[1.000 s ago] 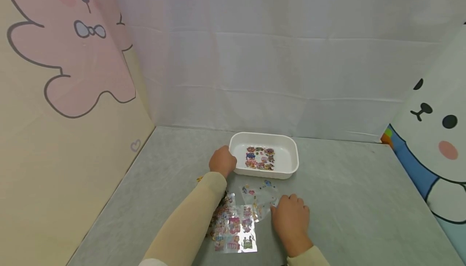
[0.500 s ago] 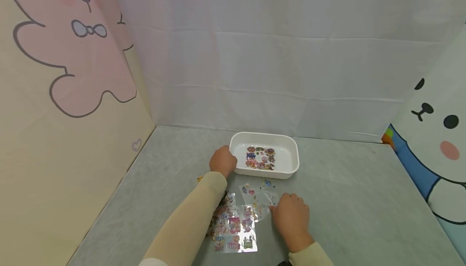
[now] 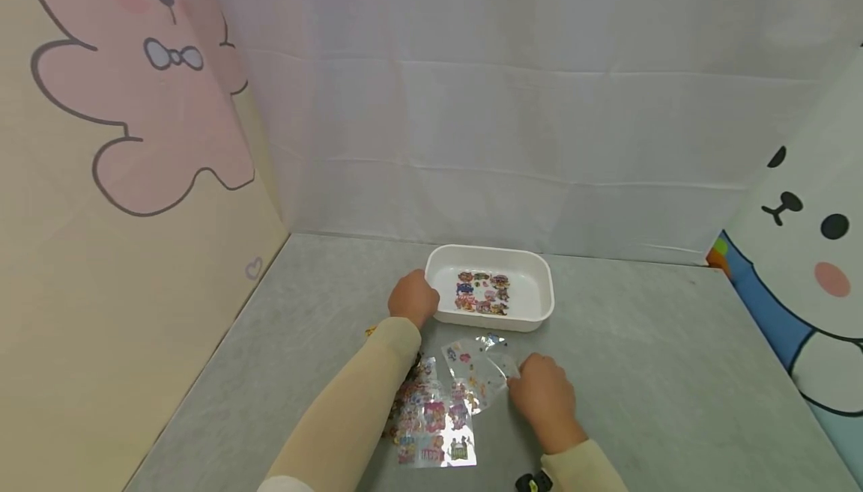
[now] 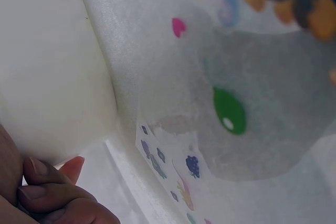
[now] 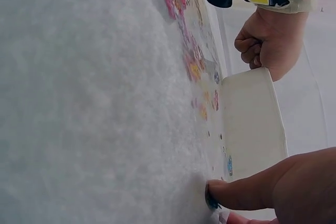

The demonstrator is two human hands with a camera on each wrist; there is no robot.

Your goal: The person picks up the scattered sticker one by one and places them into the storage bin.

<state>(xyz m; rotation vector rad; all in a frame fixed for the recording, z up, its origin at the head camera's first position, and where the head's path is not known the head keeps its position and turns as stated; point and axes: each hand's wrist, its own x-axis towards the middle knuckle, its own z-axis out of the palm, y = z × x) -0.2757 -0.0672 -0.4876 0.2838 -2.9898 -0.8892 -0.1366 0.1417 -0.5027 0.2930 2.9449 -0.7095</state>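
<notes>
At the left end of a white plastic tray [image 3: 533, 290], my left hand [image 3: 413, 299] grips the rim; its curled fingers [image 4: 65, 195] show beside the tray wall in the left wrist view. My right hand [image 3: 544, 402] pinches the right edge of a clear sticker sheet [image 3: 475, 365] in front of the tray. The right wrist view has the thumb [image 5: 236, 192] pressed on that edge, with part of the fingers out of frame. In the head view the sheet looks slightly lifted on that side. One colorful sticker sheet [image 3: 482, 293] lies inside the tray.
Several shiny overlapping sticker sheets [image 3: 434, 428] lie left of the clear one, partly under the left forearm. A grey table [image 3: 674, 372] carries everything. A white curtain [image 3: 506, 125] hangs behind, with printed cloth at both sides.
My right hand has shifted slightly right, its thumb and fingers closing on the clear sheet's edge. The sheet has bent and moved a little. The left hand and tray have stayed put.
</notes>
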